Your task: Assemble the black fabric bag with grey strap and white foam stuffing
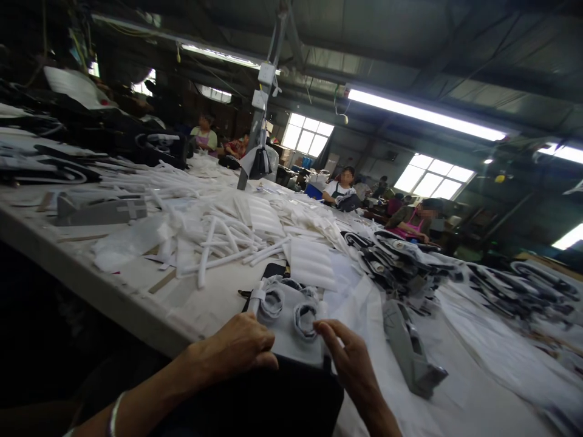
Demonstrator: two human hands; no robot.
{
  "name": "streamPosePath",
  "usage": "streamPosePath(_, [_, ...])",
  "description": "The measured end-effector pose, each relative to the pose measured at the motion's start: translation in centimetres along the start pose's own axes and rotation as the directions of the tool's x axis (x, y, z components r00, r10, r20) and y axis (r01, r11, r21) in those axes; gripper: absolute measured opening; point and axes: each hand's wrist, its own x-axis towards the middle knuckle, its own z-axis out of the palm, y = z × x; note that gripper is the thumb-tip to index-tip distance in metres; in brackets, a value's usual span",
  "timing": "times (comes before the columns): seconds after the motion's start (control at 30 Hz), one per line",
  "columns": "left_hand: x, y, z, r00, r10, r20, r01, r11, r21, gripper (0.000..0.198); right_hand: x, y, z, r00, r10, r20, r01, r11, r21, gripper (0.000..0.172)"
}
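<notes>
— Far left of the table (68, 255)?
— Grey moulded piece (100, 210), lying flat. Right of it, a heap of white strips (218, 240).

— Your left hand (239, 349)?
— Fingers curled shut, clamped on the near left edge of the grey panel (286, 337).

— Where does the panel sit?
— Between my hands, at the table's near edge, over a dark cloth (282, 400). Two rolled straps (304, 317) stand on it, side by side.

— Right hand (350, 361)?
— Fingers loose and spread, gripping nothing; the fingertips touch the panel's right edge.

— Further right?
— Second grey piece (410, 355), near my right hand. Beyond it, piled black-and-white straps (401, 255).
</notes>
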Motion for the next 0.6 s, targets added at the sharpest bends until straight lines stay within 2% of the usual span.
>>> streamPosePath(0.07, [0.5,-0.3,-1.6,1.0,-0.007,0.018,0.008,0.995,-0.095,0.026,1.6,1.7,-1.7,0.995,0.091,-0.047,-0.089,0.995,0.039,0.04])
streamPosePath(0.13, [1.9,-1.4,-3.0,0.999,-0.053,0.0,0.052,0.979,-0.195,0.022,3.5,3.9,-2.8,0.987,0.157,-0.042,-0.156,0.987,0.043,0.044])
streamPosePath(0.23, [5.6,-4.8,-3.8,0.977,-0.201,-0.077,0.176,0.952,-0.251,0.023,6.8,7.3,-2.9,0.98,0.197,-0.006,-0.197,0.98,0.038,0.046])
streamPosePath(0.3, [8.5,-7.5,-3.2,0.95,-0.303,-0.079,0.277,0.93,-0.241,0.023,9.0,9.1,-2.1,0.98,0.198,0.003,-0.198,0.98,0.019,0.045])
streamPosePath(0.4, [12.6,-10.9,-1.2,0.916,-0.399,0.039,0.398,0.891,-0.219,0.021,12.2,11.1,-0.4,0.974,0.213,0.08,-0.211,0.977,-0.026,0.043])
streamPosePath(0.5, [15.5,-12.7,1.0,0.906,-0.395,0.153,0.421,0.883,-0.207,0.02,14.9,12.8,1.4,0.947,0.226,0.228,-0.217,0.974,-0.063,0.037])
streamPosePath(0.57, [16.6,-13.3,2.1,0.902,-0.365,0.23,0.413,0.886,-0.21,0.019,16.6,13.8,2.0,0.942,0.237,0.239,-0.226,0.971,-0.074,0.04])
streamPosePath(0.6, [17.0,-13.5,2.6,0.899,-0.347,0.268,0.406,0.888,-0.215,0.018,17.4,14.3,2.0,0.946,0.25,0.205,-0.238,0.968,-0.08,0.048])
